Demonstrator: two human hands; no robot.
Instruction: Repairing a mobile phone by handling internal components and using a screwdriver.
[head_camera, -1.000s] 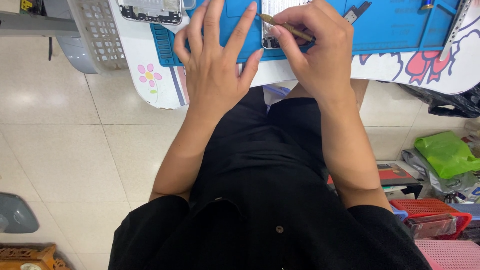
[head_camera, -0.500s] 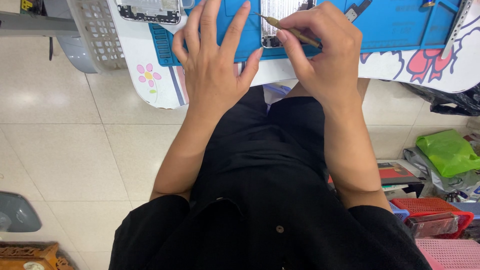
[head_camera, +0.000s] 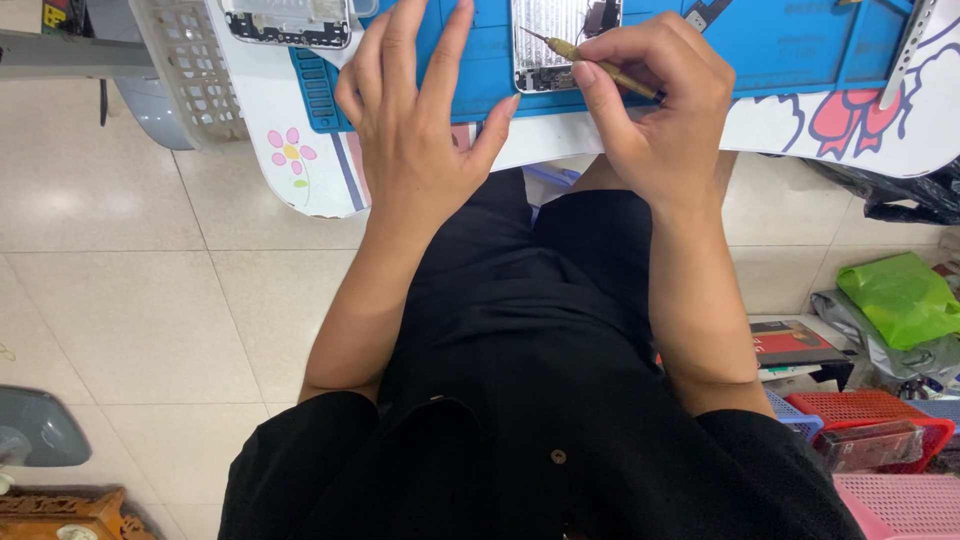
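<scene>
On blue mat (head_camera: 780, 45): R hand (head_camera: 660, 120) pinches screwdriver (head_camera: 590, 65), tip on phone (head_camera: 550, 40); L hand (head_camera: 420, 130) flat.

My right hand (head_camera: 660, 110) pinches a thin screwdriver (head_camera: 590, 62), tip on the opened phone (head_camera: 548, 45); my left hand (head_camera: 415, 120) lies flat on the blue mat (head_camera: 780, 45) beside it.

You sit over pale glossy floor tiles (head_camera: 120, 300). Left of the white cartoon-printed table (head_camera: 300, 170) stands a white plastic basket (head_camera: 190, 70).

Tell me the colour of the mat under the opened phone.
Blue; the mat shows in the head view, under the opened phone.
</scene>
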